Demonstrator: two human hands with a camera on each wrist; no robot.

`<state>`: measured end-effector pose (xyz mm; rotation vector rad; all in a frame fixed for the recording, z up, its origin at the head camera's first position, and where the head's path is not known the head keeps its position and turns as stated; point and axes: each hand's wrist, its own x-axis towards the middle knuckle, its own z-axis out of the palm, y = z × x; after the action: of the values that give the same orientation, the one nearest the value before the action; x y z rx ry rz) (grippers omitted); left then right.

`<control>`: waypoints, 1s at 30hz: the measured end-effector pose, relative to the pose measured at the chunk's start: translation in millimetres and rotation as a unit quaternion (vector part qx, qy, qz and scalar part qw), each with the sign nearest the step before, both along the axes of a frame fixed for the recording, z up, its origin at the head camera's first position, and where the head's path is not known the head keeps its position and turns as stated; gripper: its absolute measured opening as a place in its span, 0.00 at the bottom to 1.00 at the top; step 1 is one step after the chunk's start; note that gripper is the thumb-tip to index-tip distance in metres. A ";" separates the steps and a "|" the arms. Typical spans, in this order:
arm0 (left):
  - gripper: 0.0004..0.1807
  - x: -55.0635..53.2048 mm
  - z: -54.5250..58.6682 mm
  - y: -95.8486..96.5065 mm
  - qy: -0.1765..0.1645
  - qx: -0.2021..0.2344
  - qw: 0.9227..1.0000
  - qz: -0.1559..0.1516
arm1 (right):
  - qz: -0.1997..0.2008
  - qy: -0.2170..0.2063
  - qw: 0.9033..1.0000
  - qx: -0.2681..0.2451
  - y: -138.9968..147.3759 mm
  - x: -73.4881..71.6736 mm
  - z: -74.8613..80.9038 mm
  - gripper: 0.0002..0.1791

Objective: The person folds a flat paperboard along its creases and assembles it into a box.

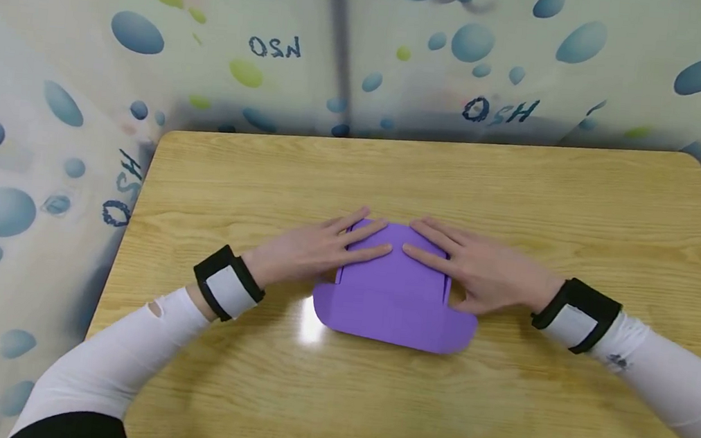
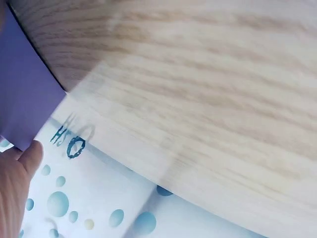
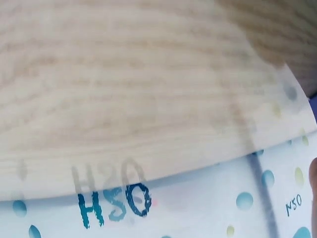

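Observation:
A purple folding box (image 1: 392, 271) lies on the wooden table with its wide, round-cornered flap (image 1: 394, 320) spread toward me. My left hand (image 1: 329, 245) rests on its left side, fingers straight and spread over the top panel. From the other side my right hand (image 1: 478, 265) lays straight fingers on the same panel, its thumb down near the right end of the flap. In the left wrist view, part of a purple panel (image 2: 27, 84) shows above a thumb (image 2: 30, 158). Only a sliver of purple and a bit of finger (image 3: 314, 181) appear in the right wrist view. The inside of the box is hidden.
The wooden table (image 1: 576, 211) has rounded far corners and shiny, reflecting varnish. Behind it and along its left side hangs a pale curtain (image 1: 312, 83) with blue and green spots. Black and white bands (image 1: 229, 283) circle both wrists.

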<state>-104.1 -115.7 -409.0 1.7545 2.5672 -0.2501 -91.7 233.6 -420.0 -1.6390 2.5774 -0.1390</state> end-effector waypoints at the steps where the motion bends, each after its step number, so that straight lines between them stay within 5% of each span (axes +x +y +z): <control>1: 0.49 -0.1 -0.6 0.2 -0.008 0.002 1.000 -0.003 | 0.002 -0.001 1.000 -0.002 -0.3 0.2 -1.4 0.63; 11: 0.55 -0.5 1.5 -1.1 -0.072 0.030 0.997 0.001 | 0.016 -0.025 0.999 -0.044 -0.6 -1.6 -5.1 0.60; 16: 0.51 -1.4 4.0 -4.3 -0.174 0.071 0.982 0.032 | 0.004 -0.060 0.995 -0.086 7.1 -1.9 -3.8 0.54; 21: 0.47 -2.7 6.7 -10.4 -0.304 0.132 0.940 0.082 | -0.024 -0.145 0.979 -0.143 10.7 -1.4 -3.2 0.52; 30: 0.43 -13.7 2.3 -16.0 -0.515 0.222 0.816 0.137 | -0.086 -0.337 0.910 -0.224 15.1 -5.0 -2.7 0.48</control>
<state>-117.9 -131.6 -406.7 1.0264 2.0009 1.0751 -96.7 248.7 -422.8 -1.1437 2.2060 -1.1601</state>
